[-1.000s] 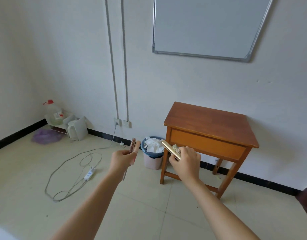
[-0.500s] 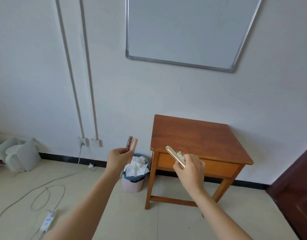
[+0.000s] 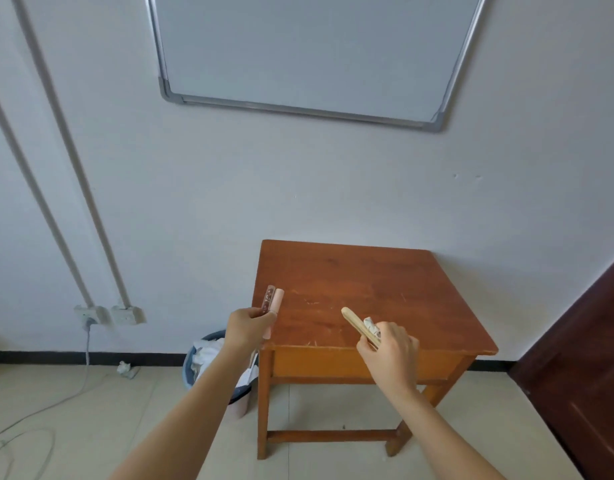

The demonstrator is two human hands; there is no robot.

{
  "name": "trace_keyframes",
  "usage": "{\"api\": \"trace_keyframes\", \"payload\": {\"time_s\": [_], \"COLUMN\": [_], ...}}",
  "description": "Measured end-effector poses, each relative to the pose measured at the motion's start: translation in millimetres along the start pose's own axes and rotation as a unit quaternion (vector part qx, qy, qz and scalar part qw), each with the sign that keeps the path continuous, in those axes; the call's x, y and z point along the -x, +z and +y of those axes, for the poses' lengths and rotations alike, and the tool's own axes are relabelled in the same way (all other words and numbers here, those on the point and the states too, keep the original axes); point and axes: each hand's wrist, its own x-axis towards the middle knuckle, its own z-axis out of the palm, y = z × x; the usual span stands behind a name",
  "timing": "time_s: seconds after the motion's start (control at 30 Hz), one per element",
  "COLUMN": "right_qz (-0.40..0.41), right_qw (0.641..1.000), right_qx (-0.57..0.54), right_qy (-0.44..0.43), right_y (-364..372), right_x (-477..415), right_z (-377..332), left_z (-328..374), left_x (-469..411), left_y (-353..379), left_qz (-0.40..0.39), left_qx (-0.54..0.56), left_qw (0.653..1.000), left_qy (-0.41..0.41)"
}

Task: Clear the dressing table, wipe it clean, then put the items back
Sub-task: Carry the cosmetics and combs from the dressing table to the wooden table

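Observation:
The wooden dressing table (image 3: 361,282) stands against the white wall, its top bare. My left hand (image 3: 244,329) is shut on two slim sticks, a pink tube (image 3: 277,303) and a brownish patterned one beside it, held upright at the table's front left corner. Over the front edge of the table, my right hand (image 3: 390,351) is shut on a flat golden comb-like bar (image 3: 359,323) and a small crumpled whitish item (image 3: 372,325), both angled up and to the left.
A blue-rimmed waste bin (image 3: 201,365) with crumpled paper stands on the floor left of the table. Wall sockets (image 3: 108,315) and a cable lie further left. A dark wooden door (image 3: 575,375) is at the right. A whiteboard (image 3: 305,50) hangs above.
The view has moved closer to the table and turned right. Both hands, still holding their items, now reach the table's front edge.

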Motion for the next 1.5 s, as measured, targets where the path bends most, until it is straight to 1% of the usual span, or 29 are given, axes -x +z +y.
{"api": "trace_keyframes", "payload": {"time_s": [0.13,0.33,0.4,0.6,0.73,0.83,1.0,1.1,1.2,1.37,1.5], "right_qz": [-0.014,-0.075,-0.089,-0.093,-0.084,-0.078,-0.112,-0.123,-0.127,-0.136,-0.170], "right_qw": [1.000,0.996,0.995,0.995,0.996,0.997,0.993,0.992,0.992,0.990,0.985], "right_qx": [-0.016,-0.022,-0.024,-0.025,-0.012,-0.011,-0.006,-0.004,0.009,0.006,-0.006], "right_qy": [-0.017,-0.045,-0.047,-0.037,-0.021,0.007,0.024,0.032,0.017,0.017,0.035], "right_y": [28.0,86.1,105.3,149.6,170.2,183.9,205.8,215.3,220.3,232.7,247.7], "right_x": [-41.6,-69.8,-79.9,-118.3,-150.5,-164.5,-167.6,-175.6,-191.8,-215.4,-224.9], "right_z": [18.3,26.2,19.4,-3.2,-12.9,-17.7,-22.5,-17.5,-11.4,-1.6,0.4], "left_z": [3.0,-27.9,-32.0,-29.5,-18.1,-12.9,0.1,8.4,13.1,8.7,5.9], "left_x": [-38.8,-80.6,-101.5,-178.2,-232.0,-263.9,-309.3,-336.4,-361.2,-383.8,-389.5], "left_y": [23.5,36.7,33.8,26.6,39.7,50.5,63.5,73.1,86.2,100.2,108.7], "left_qz": [0.031,0.079,0.092,0.083,0.045,0.021,0.006,0.005,0.009,0.055,0.064], "left_qx": [0.007,0.006,0.008,-0.001,-0.034,-0.066,-0.105,-0.147,-0.162,-0.183,-0.208], "left_qw": [0.999,0.991,0.989,0.990,0.992,0.991,0.989,0.985,0.982,0.977,0.974], "left_qy": [-0.021,-0.104,-0.115,-0.112,-0.110,-0.113,-0.102,-0.096,-0.096,-0.096,-0.071]}}
